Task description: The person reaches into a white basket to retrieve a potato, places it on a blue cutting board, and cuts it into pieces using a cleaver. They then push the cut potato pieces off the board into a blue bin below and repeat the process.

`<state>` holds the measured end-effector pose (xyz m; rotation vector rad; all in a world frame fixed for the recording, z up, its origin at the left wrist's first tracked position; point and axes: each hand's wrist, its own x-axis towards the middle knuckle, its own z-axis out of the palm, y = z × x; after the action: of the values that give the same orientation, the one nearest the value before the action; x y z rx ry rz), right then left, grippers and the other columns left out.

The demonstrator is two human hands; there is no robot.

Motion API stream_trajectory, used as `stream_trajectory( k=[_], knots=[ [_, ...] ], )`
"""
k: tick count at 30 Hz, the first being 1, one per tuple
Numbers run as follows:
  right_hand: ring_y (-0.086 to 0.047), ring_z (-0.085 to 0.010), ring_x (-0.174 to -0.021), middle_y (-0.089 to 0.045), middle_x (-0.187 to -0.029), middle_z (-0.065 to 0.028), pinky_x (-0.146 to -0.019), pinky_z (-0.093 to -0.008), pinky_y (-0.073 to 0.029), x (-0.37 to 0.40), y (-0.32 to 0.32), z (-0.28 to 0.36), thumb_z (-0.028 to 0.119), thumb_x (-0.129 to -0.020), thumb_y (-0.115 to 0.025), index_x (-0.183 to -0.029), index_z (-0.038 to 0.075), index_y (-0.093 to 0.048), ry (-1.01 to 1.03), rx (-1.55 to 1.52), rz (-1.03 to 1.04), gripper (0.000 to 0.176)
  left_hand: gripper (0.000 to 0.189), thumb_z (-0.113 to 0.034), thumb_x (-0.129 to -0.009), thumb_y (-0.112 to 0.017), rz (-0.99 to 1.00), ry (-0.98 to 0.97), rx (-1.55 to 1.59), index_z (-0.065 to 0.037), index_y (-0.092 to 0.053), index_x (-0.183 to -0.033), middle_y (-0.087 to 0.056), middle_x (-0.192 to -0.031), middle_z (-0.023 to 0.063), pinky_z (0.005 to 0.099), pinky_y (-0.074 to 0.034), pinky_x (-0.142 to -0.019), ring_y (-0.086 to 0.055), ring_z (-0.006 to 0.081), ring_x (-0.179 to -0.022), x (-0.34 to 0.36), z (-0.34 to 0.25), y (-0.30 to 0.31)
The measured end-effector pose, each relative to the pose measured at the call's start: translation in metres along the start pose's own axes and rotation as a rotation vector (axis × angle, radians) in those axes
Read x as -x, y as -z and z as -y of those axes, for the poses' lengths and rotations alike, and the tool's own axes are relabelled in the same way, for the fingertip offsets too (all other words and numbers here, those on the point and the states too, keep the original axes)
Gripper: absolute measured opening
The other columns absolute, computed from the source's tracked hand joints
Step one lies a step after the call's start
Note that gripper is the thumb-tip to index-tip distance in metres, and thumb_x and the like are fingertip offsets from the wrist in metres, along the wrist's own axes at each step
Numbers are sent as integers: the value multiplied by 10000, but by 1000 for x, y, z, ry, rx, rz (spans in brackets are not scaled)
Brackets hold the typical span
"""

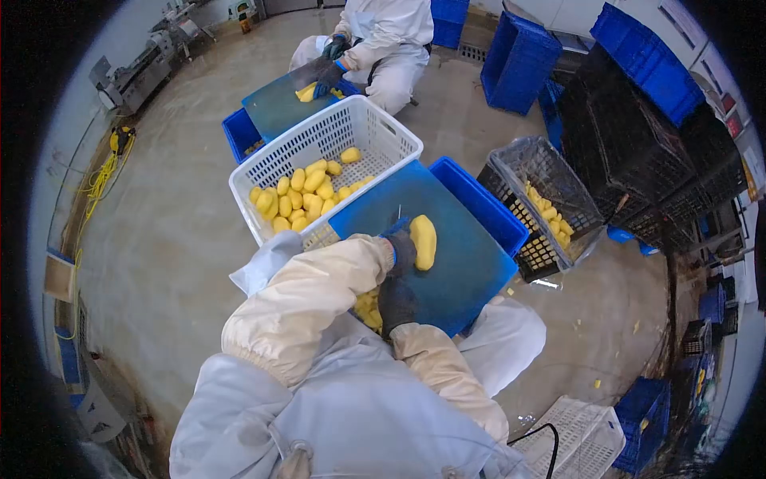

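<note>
A large peeled potato [424, 242] lies over the blue-green cutting board [455, 275]. My left hand [404, 249], in a dark glove, is closed against the potato's left side. A thin, pale upright sliver shows just above that hand, beside a patch of blue; I cannot make out what it is. Close below is my right hand [396, 303], also dark-gloved, at the board's near edge. Its fingers are largely hidden, and whatever they may hold does not show. Yellow pieces [368, 310] lie partly under my forearms.
A white crate [383, 120] with several peeled potatoes [307, 191] stands ahead. Across it, a person in white works at another board [275, 104]. Right of my board are a blue bin [479, 199] and a lined black crate [519, 172] with yellow pieces.
</note>
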<state>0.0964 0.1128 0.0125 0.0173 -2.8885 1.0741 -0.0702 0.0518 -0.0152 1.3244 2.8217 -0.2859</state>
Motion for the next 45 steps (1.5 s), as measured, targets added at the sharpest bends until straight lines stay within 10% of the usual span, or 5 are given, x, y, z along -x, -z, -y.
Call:
stream_trajectory(
  k=[12, 19, 27, 29, 45],
  knots=[
    [-590, -389, -703, -612, -763, -200, -618, -502, -448, 2, 18, 4, 368, -892, -410, -856, 94, -593, -137, -20, 46, 331, 146, -271, -730, -551, -189, 3, -178, -190, -671, -751, -635, -647, 68, 401, -463, -615, -600, 262, -614, -28, 10, -116],
    [-585, -393, -701, -603, -736, -206, -622, -494, -450, 4, 21, 6, 315, -896, -407, -914, 83, -578, -83, -111, 50, 289, 230, -308, -801, -507, 156, 195, -4, -165, -635, -928, -637, -826, 110, 410, -444, -755, -602, 272, -788, 17, -4, 82],
    [-574, -361, -719, -584, -879, -189, -646, -460, -459, 17, 84, 0, 259, -852, -490, -1097, 63, -535, 152, -84, -72, 316, 367, -319, -802, -567, -669, 694, 724, -52, -581, -1053, -604, -941, 222, 446, -456, -785, -575, 396, -879, 2, 34, 124],
    [-561, -335, -808, -559, -1007, -177, -676, -434, -451, 14, 124, 12, 269, -789, -577, -1143, 68, -508, -365, -528, 39, 413, 428, -373, -778, -583, -423, 812, 652, -46, -586, -1054, -592, -1007, 223, 463, -436, -825, -564, 387, -931, 3, 28, 116],
    [-586, -346, -695, -617, -763, -181, -609, -439, -430, 7, 175, -53, 312, -872, -494, -916, 43, -598, -143, 68, -218, 292, 481, -357, -711, -616, -235, 681, 888, -55, -575, -1084, -587, -1084, 180, 426, -416, -879, -551, 339, -1010, -32, -77, 106]
  ],
)
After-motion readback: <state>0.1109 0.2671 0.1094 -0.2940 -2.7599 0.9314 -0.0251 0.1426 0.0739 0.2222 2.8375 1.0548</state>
